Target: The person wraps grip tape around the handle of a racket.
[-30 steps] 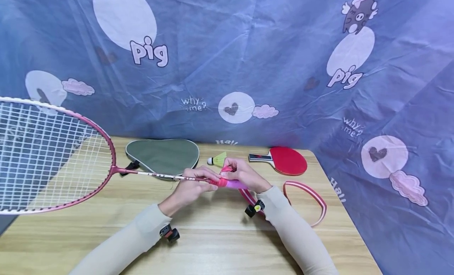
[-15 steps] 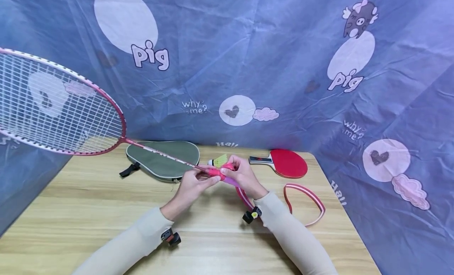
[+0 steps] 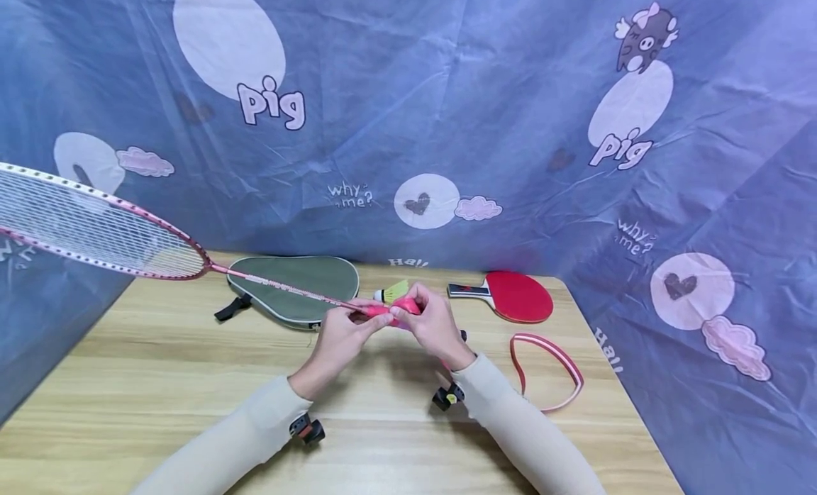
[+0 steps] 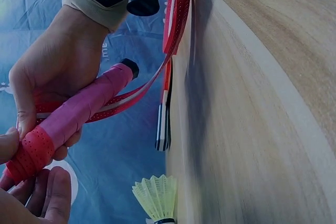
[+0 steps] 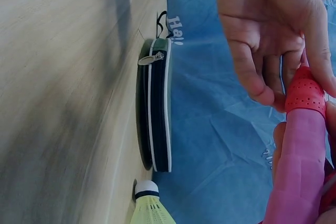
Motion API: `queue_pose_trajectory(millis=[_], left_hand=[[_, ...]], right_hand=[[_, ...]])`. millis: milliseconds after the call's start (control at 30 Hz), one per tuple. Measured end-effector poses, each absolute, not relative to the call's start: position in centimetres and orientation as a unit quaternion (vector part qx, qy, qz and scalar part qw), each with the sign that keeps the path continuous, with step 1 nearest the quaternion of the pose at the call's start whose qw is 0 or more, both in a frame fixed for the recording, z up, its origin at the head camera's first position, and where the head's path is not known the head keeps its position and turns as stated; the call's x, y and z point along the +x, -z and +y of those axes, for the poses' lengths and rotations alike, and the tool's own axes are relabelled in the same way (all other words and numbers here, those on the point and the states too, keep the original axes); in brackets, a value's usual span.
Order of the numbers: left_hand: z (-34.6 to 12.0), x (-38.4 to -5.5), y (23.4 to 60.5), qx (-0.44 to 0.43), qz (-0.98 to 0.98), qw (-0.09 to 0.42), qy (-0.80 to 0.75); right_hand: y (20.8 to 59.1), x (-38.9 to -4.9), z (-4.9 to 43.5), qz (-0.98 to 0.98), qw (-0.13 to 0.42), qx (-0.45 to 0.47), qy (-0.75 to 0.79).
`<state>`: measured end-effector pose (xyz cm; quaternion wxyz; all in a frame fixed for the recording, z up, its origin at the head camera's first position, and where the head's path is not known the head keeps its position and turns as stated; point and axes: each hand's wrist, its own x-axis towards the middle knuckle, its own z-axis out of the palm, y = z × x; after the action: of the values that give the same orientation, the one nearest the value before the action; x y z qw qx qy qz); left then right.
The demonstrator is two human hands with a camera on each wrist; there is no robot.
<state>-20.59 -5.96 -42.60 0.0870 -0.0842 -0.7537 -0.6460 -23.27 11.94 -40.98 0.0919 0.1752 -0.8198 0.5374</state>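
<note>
The badminton racket [image 3: 287, 288] is held above the bench [image 3: 383, 438], its stringed head [image 3: 102, 229] to the left and cut off by the view, its pink handle [image 5: 299, 166] between the 2 hands. As a judgement, the racket should be light and stiff, with enough leverage at the head to tip it; support it at the handle or where handle meets shaft, and put no load on the strings. Red grip tape [image 4: 31, 153] encircles the shaft end of the handle; its free length passes behind the handle and runs to a loop on the bench at right. The perforated strip looks soft and pliable, and would probably slacken unless pressed at the last turn. Left hand [image 3: 338, 339]: forearm enters from near left; thumb bears on the red turns, remaining fingers curl beneath, gripping the racket there. Right hand [image 3: 437, 332]: forearm enters from near right; thumb pinches the tape against the handle, fingers curled behind it. Outward, a yellow shuttlecock [image 3: 396, 291] sits just beyond the hands, a green case [image 3: 313, 271] at far left, and a red paddle [image 3: 520, 296] at far right.
</note>
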Motion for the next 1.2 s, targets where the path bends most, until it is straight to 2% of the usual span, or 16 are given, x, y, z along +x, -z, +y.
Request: queue_pose_trajectory(millis=[400,900,1200], left_hand=[[-6.1,-20.7,42.2,-0.081,-0.753,0.067,0.650],[-6.3,-20.7,42.6,-0.089,-0.763,0.026,0.639],[-6.3,-21.0,42.9,-0.124,-0.737,0.000,0.664]], right_hand=[[41.0,-23.7,12.4,-0.815,0.080,0.196,-0.539],[41.3,-24.8,13.7,-0.815,-0.014,0.214,-0.538],[41.6,-25.2,14.2,-0.814,-0.041,0.217,-0.538]])
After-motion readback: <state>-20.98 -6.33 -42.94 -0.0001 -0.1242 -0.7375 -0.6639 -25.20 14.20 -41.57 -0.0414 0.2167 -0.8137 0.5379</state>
